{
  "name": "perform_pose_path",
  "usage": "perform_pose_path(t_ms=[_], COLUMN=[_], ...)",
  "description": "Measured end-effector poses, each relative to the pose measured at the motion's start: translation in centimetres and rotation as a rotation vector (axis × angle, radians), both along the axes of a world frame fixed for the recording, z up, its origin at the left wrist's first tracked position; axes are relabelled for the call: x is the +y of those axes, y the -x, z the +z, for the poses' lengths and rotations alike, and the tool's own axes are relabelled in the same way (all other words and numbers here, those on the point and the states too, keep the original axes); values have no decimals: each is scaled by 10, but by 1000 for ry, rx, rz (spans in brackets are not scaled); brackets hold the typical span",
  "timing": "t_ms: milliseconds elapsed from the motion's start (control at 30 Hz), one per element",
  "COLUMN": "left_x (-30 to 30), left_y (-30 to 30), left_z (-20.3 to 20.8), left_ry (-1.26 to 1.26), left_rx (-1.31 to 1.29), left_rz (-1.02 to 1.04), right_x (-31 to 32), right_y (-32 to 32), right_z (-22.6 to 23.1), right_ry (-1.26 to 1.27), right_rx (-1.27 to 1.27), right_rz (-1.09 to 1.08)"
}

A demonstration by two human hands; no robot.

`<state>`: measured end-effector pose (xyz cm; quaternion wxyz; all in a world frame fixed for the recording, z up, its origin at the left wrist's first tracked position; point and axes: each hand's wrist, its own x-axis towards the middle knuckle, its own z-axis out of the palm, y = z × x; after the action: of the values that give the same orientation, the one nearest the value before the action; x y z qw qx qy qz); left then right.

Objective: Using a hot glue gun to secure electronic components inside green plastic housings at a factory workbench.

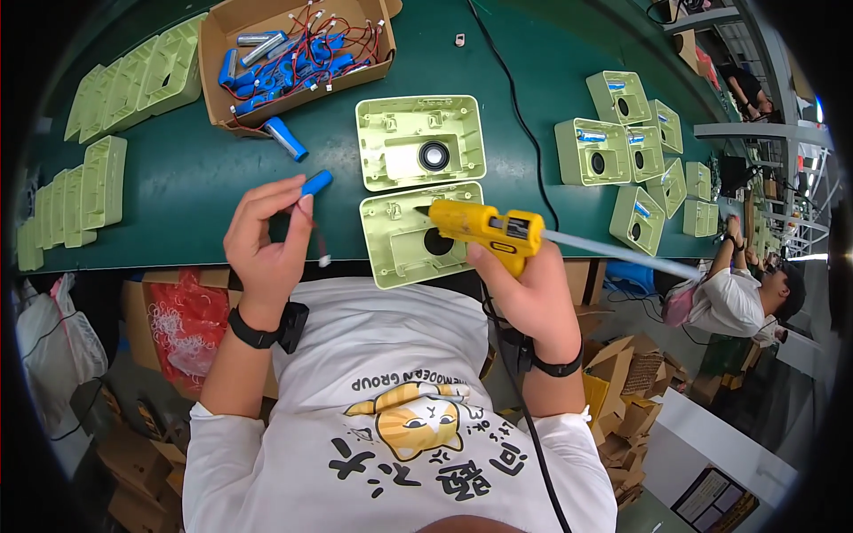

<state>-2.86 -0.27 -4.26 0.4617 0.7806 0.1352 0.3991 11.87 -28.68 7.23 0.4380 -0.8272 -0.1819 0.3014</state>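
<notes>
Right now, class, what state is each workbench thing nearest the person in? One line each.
Blue battery: pinched in the left hand, wire dangling.
Yellow glue gun: gripped in the right hand; on or off, cannot tell.
Glue stick: protruding from its rear.
Near green case: open side up.
Far green case: open side up.
Cardboard box: open, holding batteries.
Loose battery: lying outside it.

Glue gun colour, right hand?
The glue gun is mostly yellow; it shows best in the head view.
</notes>
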Motion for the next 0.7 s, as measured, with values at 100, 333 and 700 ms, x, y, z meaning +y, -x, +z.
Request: perform_pose_path(t_ms=[100, 333, 700], left_x=[-15, -57, -60], left_y=[-1, -38, -39], left_z=[17, 27, 17], left_ry=[-83, -189, -281], left_rx=[-96, -68, -45], left_rz=[18, -288, -288], right_x=[-16, -23, -19], right_y=[8, 21, 27], right_z=[-7, -36, -36], right_ry=[-60, -61, 16], right_rx=[-23, -254, -553], right_rz=[-80, -83, 108])
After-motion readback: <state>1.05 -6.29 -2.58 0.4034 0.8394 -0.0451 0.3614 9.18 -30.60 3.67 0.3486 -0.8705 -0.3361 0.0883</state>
